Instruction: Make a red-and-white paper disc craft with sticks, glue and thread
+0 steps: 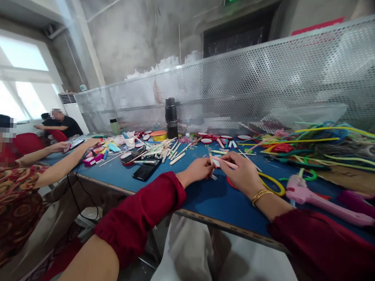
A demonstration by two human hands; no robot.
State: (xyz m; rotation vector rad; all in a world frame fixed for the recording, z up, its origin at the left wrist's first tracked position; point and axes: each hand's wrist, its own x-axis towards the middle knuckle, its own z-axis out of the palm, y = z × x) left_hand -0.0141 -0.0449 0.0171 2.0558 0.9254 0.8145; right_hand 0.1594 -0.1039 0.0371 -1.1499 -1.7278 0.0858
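Observation:
Pinched in the fingers of my left hand is a thin, flat, pale strip, held nearly upright just above the blue table. My right hand, with a gold bracelet at the wrist, is closed on a slim pink stick whose tip points at the strip. The two hands are close together; whether stick and strip touch, I cannot tell. Below and beside my right hand lies a yellow loop. A pink glue gun rests to the right of that wrist.
Loose pale sticks are heaped left of centre, near a black phone. Behind them stands a black flask. Coloured pipe cleaners pile up at right. A perforated metal screen backs the table. A co-worker's arm reaches in at left.

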